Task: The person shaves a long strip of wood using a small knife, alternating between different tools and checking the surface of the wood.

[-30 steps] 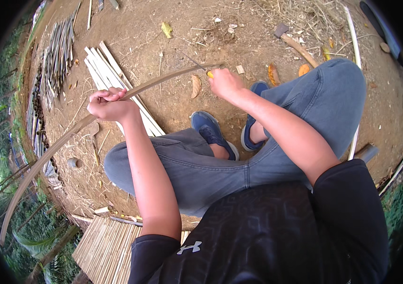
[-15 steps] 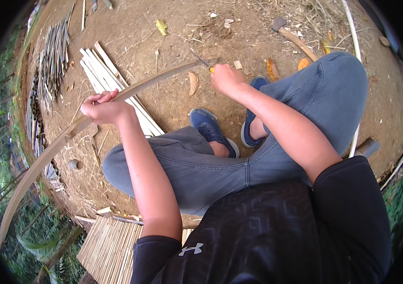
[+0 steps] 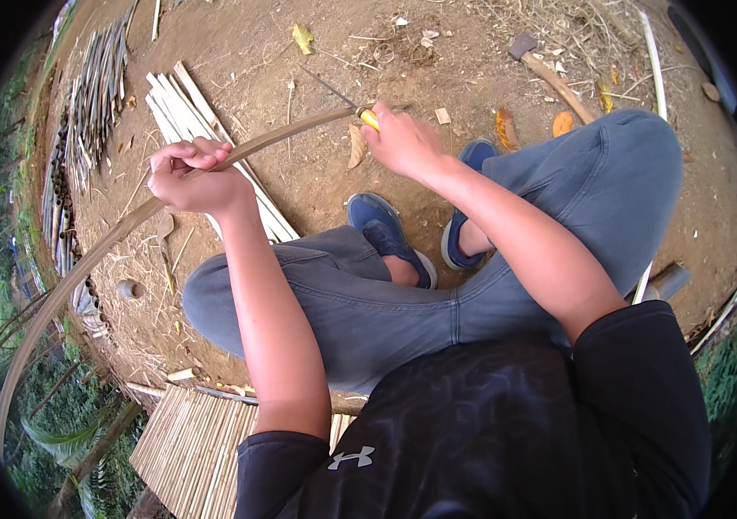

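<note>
A long, thin brown bamboo strip (image 3: 83, 264) runs from the lower left rim up to the middle, bending in the fisheye view. My left hand (image 3: 194, 176) is closed around it, palm up with the fingers curled over. In my right hand (image 3: 405, 143) is a knife (image 3: 340, 95) with a yellow handle and a narrow dark blade pointing up and left. The blade crosses the strip's far end, close to my right fist. Whether its edge cuts into the strip cannot be made out.
Pale split strips (image 3: 187, 112) lie beyond my left hand, with a pile of thin sticks (image 3: 96, 91) farther left. An axe (image 3: 550, 76) rests on the dirt at the far right. My blue shoes (image 3: 377, 227) are below the strip; a slatted bamboo bench (image 3: 191, 445) is at lower left.
My right hand has shifted slightly left with the knife, its blade now farther up and left and more of the yellow handle showing. The strip has rolled in my left hand, whose fingers have shifted.
</note>
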A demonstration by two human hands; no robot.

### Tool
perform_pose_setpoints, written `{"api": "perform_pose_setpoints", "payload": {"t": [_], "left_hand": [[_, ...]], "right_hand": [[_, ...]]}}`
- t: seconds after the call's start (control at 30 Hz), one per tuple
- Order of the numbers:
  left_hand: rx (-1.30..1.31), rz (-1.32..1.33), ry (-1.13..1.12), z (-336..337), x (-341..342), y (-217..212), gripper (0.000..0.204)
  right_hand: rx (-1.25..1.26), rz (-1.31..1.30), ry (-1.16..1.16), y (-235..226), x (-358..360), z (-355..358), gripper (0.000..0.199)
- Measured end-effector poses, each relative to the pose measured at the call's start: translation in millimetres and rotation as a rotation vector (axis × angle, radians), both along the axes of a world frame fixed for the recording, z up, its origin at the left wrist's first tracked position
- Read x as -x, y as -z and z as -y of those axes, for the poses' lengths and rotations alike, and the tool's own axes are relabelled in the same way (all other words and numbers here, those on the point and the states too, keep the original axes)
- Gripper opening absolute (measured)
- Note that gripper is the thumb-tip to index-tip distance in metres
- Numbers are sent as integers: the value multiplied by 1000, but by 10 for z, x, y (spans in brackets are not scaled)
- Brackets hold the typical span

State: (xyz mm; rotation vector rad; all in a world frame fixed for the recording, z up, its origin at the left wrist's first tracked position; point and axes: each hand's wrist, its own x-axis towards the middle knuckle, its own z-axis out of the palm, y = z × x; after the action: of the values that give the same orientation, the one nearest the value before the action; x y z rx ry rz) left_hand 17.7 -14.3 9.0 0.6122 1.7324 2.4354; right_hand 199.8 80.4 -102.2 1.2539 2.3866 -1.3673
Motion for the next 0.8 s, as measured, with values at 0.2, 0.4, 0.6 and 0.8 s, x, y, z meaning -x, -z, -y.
{"api": "perform_pose_setpoints", "payload": {"t": [0.2,0.4,0.6,0.8], "left_hand": [[-24,41,64,44,75,18,33],[-4,30,4,-18,36,2,32],[-23,-4,95,33,45,4,31],[-62,-27,173,20,-53,12,31]], "right_hand": [[19,105,-68,226,-61,82,41],[129,34,30,277,-86,21,48],[-3,37,-29,129,-22,25,41],[-69,165,-82,146,-110,-35,28]]}}
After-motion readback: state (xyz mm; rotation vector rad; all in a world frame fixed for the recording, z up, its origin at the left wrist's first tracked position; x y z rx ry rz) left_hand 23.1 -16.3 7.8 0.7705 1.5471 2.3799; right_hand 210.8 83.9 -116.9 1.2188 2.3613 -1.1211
